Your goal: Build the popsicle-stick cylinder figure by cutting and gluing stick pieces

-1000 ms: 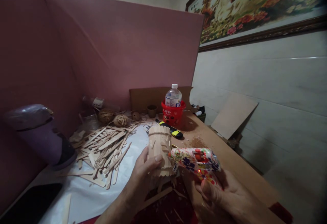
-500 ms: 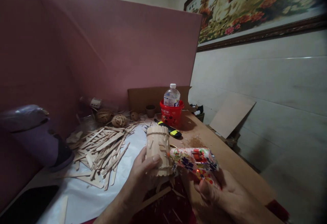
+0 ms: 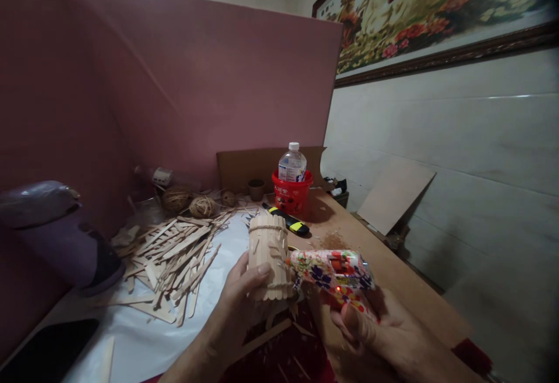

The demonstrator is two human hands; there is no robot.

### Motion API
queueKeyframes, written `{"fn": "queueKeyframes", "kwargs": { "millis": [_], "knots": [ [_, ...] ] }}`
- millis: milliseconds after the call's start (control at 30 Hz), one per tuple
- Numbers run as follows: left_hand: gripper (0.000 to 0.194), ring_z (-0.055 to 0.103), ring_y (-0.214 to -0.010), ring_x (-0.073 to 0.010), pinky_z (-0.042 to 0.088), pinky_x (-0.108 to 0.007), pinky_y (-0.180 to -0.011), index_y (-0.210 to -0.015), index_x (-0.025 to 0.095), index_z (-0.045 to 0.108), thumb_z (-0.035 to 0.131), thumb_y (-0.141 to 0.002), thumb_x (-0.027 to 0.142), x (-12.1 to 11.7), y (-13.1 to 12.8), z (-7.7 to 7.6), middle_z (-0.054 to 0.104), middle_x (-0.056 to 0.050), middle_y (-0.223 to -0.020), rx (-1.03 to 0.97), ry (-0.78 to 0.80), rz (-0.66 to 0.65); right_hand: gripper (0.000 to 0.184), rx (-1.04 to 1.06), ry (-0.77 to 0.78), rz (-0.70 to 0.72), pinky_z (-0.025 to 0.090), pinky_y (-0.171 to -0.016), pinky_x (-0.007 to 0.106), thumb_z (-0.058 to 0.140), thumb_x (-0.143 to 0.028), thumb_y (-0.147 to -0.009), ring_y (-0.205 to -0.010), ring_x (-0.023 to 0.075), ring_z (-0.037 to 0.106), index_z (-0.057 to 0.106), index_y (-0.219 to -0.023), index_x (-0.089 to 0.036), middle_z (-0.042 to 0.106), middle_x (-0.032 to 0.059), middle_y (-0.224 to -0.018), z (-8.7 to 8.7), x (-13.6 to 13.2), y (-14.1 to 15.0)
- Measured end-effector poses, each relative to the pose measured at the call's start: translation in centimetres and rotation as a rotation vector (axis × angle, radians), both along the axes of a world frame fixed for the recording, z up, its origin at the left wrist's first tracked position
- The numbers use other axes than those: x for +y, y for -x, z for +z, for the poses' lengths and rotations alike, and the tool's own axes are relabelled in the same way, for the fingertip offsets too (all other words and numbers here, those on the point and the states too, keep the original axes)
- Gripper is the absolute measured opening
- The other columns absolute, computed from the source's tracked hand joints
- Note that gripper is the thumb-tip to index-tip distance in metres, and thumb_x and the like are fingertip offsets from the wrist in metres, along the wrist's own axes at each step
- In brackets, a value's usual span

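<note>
My left hand (image 3: 247,284) is wrapped round a small cylinder made of upright wooden craft sticks (image 3: 267,255). Twine bands circle it near the top and bottom, and small leaf-shaped wood pieces are on its side. In my right hand (image 3: 367,319) is a hot glue gun (image 3: 334,272) with a colourful floral pattern and a small red light lit. Its orange-tipped nozzle points left, at or very near the cylinder's right side; whether it touches, I cannot tell. Loose sticks (image 3: 266,339) and scraps lie below my hands on a dark red surface.
A heap of craft sticks (image 3: 174,261) lies on white sheeting at left, with twine balls (image 3: 202,206) behind. A black-and-yellow utility knife (image 3: 288,220) rests before a red bucket (image 3: 292,194) holding a plastic bottle (image 3: 292,165). A purple object (image 3: 65,243) stands far left.
The view has shifted very slightly. Both hands keep their grip, and the glue gun's nozzle stays at the cylinder's right side.
</note>
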State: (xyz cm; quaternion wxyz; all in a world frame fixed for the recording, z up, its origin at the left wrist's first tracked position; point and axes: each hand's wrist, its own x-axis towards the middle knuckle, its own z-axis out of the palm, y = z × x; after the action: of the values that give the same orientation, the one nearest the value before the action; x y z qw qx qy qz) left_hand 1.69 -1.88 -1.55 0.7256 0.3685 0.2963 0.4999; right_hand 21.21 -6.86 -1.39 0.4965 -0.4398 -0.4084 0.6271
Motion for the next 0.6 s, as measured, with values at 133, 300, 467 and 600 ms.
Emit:
{"fn": "queueKeyframes", "kwargs": {
  "millis": [133, 300, 467, 600],
  "knots": [
    [0.033, 0.067, -0.079, -0.0253, 0.055, -0.038, -0.069, -0.113, 0.015, 0.055, 0.055, -0.082, 0.025, -0.07, 0.00, -0.05, 0.070, -0.013, -0.100, -0.002, -0.005, -0.005, 0.030, -0.020, 0.008, 0.042, 0.047, -0.052, 0.021, 0.080, -0.043, -0.065, -0.055, 0.0112, 0.057, 0.069, -0.084, -0.022, 0.063, -0.0007, -0.064, 0.46, 0.01, -0.17],
    [0.030, 0.066, -0.074, -0.0220, 0.054, -0.035, -0.068, -0.111, 0.014, 0.056, 0.054, -0.083, 0.024, -0.13, -0.05, -0.18, 0.070, -0.010, -0.089, 0.003, 0.001, 0.019, 0.029, -0.023, -0.050, 0.040, 0.044, -0.050, 0.021, 0.078, -0.041, -0.069, -0.052, 0.0108, 0.052, 0.070, -0.087, -0.021, 0.061, -0.0004, -0.062, 0.11, 0.15, 0.18],
    [0.034, 0.064, -0.066, -0.0197, 0.053, -0.031, -0.061, -0.114, 0.013, 0.056, 0.054, -0.083, 0.025, 0.08, -0.02, -0.42, 0.069, -0.009, -0.083, 0.013, -0.013, 0.001, 0.028, -0.043, -0.136, 0.074, 0.048, -0.061, 0.025, 0.074, -0.043, -0.073, -0.059, 0.0139, 0.055, 0.071, -0.091, -0.021, 0.060, -0.0001, -0.062, 0.05, 0.31, 0.63],
    [0.035, 0.067, -0.082, -0.0263, 0.054, -0.038, -0.070, -0.115, 0.013, 0.055, 0.055, -0.082, 0.025, 0.08, 0.04, -0.35, 0.070, -0.014, -0.100, 0.010, 0.009, -0.002, 0.025, -0.064, -0.137, 0.039, 0.047, -0.062, 0.024, 0.074, -0.041, -0.074, -0.061, 0.0133, 0.055, 0.070, -0.090, -0.022, 0.061, -0.0006, -0.064, 0.09, 0.23, 0.72]
  ]
}}
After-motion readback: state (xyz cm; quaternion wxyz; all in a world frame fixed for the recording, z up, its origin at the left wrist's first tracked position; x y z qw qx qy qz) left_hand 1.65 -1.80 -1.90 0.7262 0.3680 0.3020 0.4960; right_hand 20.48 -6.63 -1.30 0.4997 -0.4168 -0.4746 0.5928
